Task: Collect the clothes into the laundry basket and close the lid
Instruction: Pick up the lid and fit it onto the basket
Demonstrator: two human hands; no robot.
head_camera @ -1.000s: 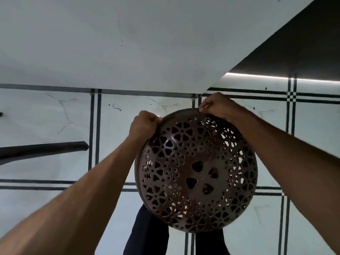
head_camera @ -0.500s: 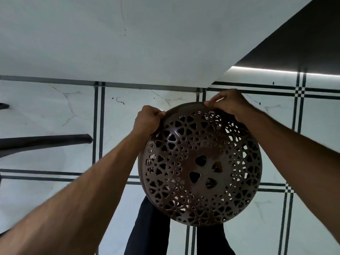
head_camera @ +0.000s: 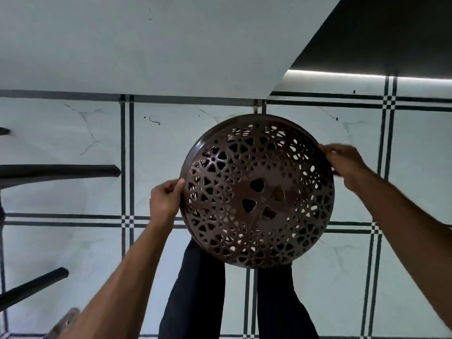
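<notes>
A round dark brown plastic lid (head_camera: 256, 192) with a lacy cut-out pattern fills the middle of the head view, held over the floor. My left hand (head_camera: 165, 199) grips its left rim. At the right rim, my right hand (head_camera: 344, 162) pinches the edge. The lid tilts toward me, its far edge higher. The laundry basket's body and any clothes are hidden or out of view.
A white tiled floor (head_camera: 73, 253) with dark double lines lies below. A white wall (head_camera: 146, 45) rises at the top and a dark surface (head_camera: 391, 33) at top right. Black chair legs (head_camera: 61, 171) reach in from the left. Dark trouser legs (head_camera: 195, 297) show under the lid.
Both hands have slid from the lid's far rim out to its left and right sides. The lid now faces me more squarely.
</notes>
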